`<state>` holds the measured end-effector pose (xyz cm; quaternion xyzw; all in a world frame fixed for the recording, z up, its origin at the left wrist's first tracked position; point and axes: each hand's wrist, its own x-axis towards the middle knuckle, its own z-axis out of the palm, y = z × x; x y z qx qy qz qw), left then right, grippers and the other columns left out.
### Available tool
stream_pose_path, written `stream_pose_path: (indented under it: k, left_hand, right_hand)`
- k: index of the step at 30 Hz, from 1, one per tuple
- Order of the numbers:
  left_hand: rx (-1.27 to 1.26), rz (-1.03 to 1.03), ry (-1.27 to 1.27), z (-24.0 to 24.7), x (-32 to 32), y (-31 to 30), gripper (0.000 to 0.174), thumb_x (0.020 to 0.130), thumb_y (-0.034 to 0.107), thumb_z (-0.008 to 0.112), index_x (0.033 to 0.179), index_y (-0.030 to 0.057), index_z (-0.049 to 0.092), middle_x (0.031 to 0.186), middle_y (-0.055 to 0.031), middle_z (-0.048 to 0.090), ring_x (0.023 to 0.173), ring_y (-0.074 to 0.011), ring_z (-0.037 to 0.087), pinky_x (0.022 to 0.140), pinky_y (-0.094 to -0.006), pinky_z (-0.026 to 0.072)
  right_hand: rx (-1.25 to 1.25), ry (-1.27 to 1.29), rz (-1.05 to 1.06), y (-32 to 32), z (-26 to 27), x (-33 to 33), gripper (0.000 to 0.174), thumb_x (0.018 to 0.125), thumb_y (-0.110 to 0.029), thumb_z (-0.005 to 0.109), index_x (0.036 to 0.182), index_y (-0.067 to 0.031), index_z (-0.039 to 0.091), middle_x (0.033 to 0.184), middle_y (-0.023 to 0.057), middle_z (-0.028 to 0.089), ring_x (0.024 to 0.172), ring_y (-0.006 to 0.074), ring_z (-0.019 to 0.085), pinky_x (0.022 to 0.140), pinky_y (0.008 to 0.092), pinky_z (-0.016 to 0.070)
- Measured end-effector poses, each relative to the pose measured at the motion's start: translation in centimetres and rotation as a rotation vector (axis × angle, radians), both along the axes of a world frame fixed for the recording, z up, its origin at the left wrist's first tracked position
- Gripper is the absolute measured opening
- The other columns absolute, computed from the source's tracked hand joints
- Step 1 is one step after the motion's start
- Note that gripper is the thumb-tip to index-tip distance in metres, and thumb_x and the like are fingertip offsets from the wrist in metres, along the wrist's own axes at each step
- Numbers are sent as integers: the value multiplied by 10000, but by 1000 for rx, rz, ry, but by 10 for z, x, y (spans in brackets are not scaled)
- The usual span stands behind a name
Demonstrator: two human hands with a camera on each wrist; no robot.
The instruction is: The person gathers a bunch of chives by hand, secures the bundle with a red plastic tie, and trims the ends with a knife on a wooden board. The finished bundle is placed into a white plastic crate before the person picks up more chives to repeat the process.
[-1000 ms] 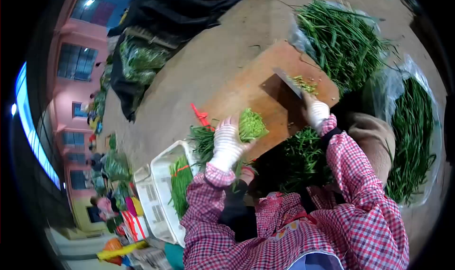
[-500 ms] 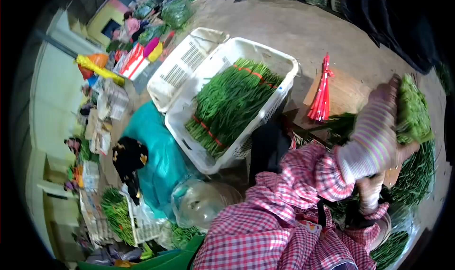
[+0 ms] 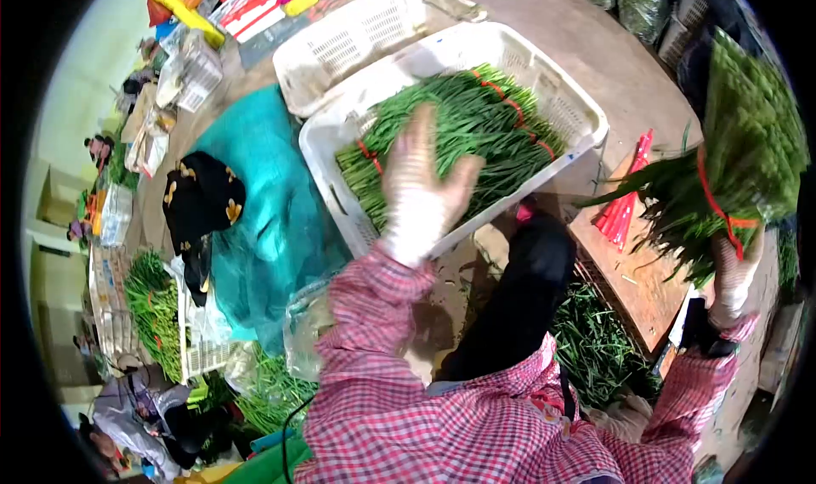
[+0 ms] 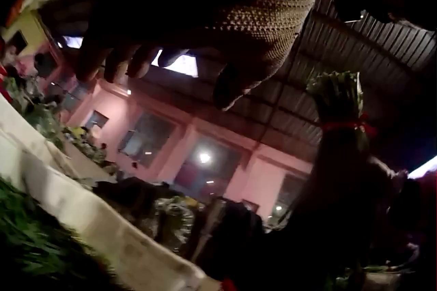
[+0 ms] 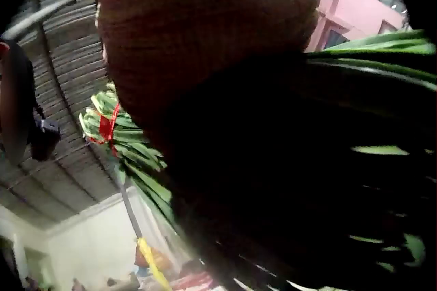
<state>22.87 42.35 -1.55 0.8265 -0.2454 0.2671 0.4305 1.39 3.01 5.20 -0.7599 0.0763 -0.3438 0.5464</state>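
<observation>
My left hand [image 3: 425, 178], in a pale striped glove with bare fingertips, hovers with fingers spread over the white plastic basket [image 3: 600, 129]. Tied bundles of garlic chives [image 3: 450, 114] lie in that basket, bound with red bands. At the right, my right hand [image 3: 733, 271] grips a large bunch of garlic chives [image 3: 756, 144] by its lower part, raised above the board. A red band circles this bunch near the hand. In the right wrist view, the glove [image 5: 198, 25] covers much of the bunch's leaves [image 5: 143, 161]. The left wrist view is dark around the left hand [image 4: 266, 18].
Red ties [image 3: 625, 208] lie on a wooden board [image 3: 637, 305], with a blade [image 3: 679, 318] at its edge. Loose greens [image 3: 603, 339] lie below the board. A second white basket [image 3: 340, 46] stands behind the first. A teal sack [image 3: 263, 186] is at the left.
My view has turned left toward the baskets. The chive bunch has passed from my left hand to my right, which earlier held the cleaver. My left hand has moved over the basket.
</observation>
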Motion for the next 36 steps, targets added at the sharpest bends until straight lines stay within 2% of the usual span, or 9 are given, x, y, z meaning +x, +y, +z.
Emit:
stream_pose_path:
  k: [5, 7, 11, 16, 19, 24, 32, 33, 36]
  left_hand:
    - [376, 444, 183, -94, 33, 144, 677, 760, 221, 743, 1337, 11, 459, 1307, -221, 522, 1185, -420, 495, 1025, -464, 410]
    - [401, 500, 294, -126, 25, 165, 611, 806, 220, 703, 1345, 42, 477, 1348, -219, 498, 1262, -433, 441, 1076, -453, 365]
    - [115, 379, 342, -202, 13, 194, 517, 934, 251, 592, 1378, 27, 454, 1398, -195, 474, 1332, -394, 400, 1113, -441, 323]
    - [-747, 119, 619, -157, -1, 184, 479, 1015, 327, 464, 1396, 37, 465, 1377, -148, 501, 1270, -231, 472, 1068, -366, 381]
    - [-970, 232, 834, -134, 3, 174, 513, 1008, 326, 446, 1420, 19, 437, 1412, -131, 478, 1326, -242, 414, 1144, -376, 260]
    - [318, 320, 291, -124, 12, 152, 580, 955, 336, 538, 1425, 18, 412, 1443, -186, 440, 1360, -366, 373, 1150, -454, 228]
    - [551, -326, 981, -134, 21, 84, 940, 729, 205, 795, 1461, -23, 251, 1381, -300, 423, 1232, -435, 482, 1052, -401, 418]
    - [470, -354, 1188, -131, 27, 79, 909, 756, 167, 780, 1463, -35, 247, 1444, -283, 368, 1336, -357, 383, 1125, -363, 301]
    - [831, -258, 1120, -148, 39, 70, 926, 756, 244, 788, 1451, -56, 254, 1445, -296, 362, 1323, -380, 405, 1108, -355, 333]
  right_hand:
    - [-397, 194, 554, 63, 37, 148, 830, 685, 18, 780, 1426, -24, 408, 1392, 106, 499, 1316, 214, 433, 1113, 334, 307]
    - [-715, 262, 701, 104, 36, 201, 746, 658, 43, 756, 1356, -46, 506, 1318, 141, 551, 1240, 265, 514, 1074, 350, 383]
    - [-989, 347, 1006, 179, -40, 280, 662, 682, 7, 730, 1314, -79, 550, 1225, 164, 617, 1136, 288, 601, 972, 430, 490]
    - [-1172, 698, 1341, 275, -141, 317, 580, 704, -97, 647, 1277, -162, 592, 1062, 180, 672, 992, 358, 648, 852, 438, 531]
    - [-1255, 787, 1461, 310, -204, 315, 603, 693, -89, 635, 1287, -177, 585, 1037, 178, 681, 976, 363, 654, 852, 437, 527]
    - [-1214, 815, 1509, 312, -249, 329, 621, 704, -128, 660, 1314, -180, 552, 1049, 175, 670, 999, 371, 638, 857, 458, 516]
    - [-1289, 835, 1372, 292, -236, 322, 568, 677, -300, 756, 1197, -142, 591, 1061, 117, 660, 1039, 312, 628, 874, 445, 497]
    - [-1325, 708, 1312, 281, -219, 320, 502, 686, -274, 740, 1163, -151, 644, 1063, 97, 677, 1045, 300, 642, 852, 408, 525]
    - [-940, 459, 1039, 226, -167, 314, 547, 699, -272, 766, 1199, -106, 618, 1080, 103, 671, 1052, 309, 631, 892, 432, 502]
